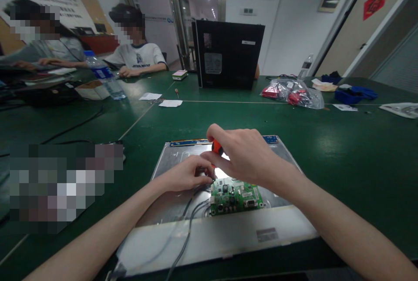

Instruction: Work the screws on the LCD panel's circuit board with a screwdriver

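Note:
A green circuit board (233,196) lies on the metal back of a flat display panel (170,159). My right hand (251,152) is closed around the orange and black handle of a screwdriver (216,147), held upright over the board's upper left corner. Its shaft is mostly hidden behind my fingers. At that same corner my left hand (192,173) has its fingertips pinched together, close to the screwdriver's lower end; what they hold, if anything, cannot be made out. Dark cables (187,229) run from the board's left side over the panel's pale lower strip toward me.
The green table (342,159) carries a black computer case (228,55) at the back. Right of it lies a clear plastic bag with red items (294,91). A water bottle (106,76) leans at the left, near two seated people. A blurred-out patch covers the left foreground.

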`<state>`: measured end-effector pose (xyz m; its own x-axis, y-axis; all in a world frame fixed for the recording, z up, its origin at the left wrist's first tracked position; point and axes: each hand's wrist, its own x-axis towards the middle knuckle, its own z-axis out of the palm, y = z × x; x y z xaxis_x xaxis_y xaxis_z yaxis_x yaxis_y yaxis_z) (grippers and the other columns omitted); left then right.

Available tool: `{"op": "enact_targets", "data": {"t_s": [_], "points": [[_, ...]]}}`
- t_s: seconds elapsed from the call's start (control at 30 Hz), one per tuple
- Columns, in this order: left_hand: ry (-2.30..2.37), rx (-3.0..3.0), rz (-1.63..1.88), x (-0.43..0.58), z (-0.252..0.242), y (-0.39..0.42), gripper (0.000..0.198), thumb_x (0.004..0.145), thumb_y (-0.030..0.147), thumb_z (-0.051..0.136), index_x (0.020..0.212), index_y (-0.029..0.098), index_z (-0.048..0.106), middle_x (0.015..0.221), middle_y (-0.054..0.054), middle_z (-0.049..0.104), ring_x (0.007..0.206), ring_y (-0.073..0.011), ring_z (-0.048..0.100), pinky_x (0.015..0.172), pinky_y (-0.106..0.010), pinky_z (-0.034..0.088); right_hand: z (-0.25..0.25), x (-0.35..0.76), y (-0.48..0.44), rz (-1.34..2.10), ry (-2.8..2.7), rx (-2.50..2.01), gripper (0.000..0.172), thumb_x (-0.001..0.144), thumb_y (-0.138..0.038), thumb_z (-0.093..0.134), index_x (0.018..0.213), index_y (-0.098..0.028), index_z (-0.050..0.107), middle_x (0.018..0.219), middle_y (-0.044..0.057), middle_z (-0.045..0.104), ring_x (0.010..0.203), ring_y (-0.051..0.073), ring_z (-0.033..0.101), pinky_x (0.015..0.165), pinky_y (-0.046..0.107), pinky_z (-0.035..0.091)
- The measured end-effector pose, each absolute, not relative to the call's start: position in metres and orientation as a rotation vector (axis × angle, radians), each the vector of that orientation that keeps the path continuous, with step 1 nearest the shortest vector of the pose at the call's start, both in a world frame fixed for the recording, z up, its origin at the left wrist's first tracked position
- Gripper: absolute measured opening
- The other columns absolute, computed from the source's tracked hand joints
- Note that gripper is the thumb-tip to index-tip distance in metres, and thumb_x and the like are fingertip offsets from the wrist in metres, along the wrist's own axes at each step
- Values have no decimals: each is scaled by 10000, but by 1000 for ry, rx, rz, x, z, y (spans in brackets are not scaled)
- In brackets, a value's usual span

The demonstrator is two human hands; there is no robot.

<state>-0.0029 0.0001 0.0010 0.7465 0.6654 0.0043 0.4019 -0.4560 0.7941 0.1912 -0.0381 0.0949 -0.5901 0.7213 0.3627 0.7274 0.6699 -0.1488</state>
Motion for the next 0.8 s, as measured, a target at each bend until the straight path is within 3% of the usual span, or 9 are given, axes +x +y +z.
{"op": "enact_targets", "data": {"t_s": [0.13, 0.33, 0.8], "points": [[838, 2128, 420, -3, -2, 0, 96, 754, 249, 618, 781, 157, 633, 752, -16, 656, 692, -165, 582, 642, -260, 485, 95, 190, -39, 16, -2474, -1149, 172, 894, -280, 462, 1022, -166, 475, 767, 6, 621, 526, 90, 436, 491, 246, 202], [841, 2117, 347, -4, -3, 2, 91, 775, 247, 612, 792, 158, 625, 762, -16, 651, 697, -162, 597, 644, -263, 491, 92, 192, -36, -6, -2482, -1115, 236, 918, -407, 469, 993, -184, 470, 727, -5, 607, 525, 96, 438, 483, 240, 204], [867, 2135, 402, -3, -2, -2, 99, 765, 243, 614, 765, 145, 629, 692, -10, 625, 631, -150, 550, 587, -238, 451, 94, 189, -38, -32, -2489, -1154, 178, 901, -320, 459, 1005, -178, 483, 726, 1, 616, 517, 95, 431, 488, 247, 187]]}}
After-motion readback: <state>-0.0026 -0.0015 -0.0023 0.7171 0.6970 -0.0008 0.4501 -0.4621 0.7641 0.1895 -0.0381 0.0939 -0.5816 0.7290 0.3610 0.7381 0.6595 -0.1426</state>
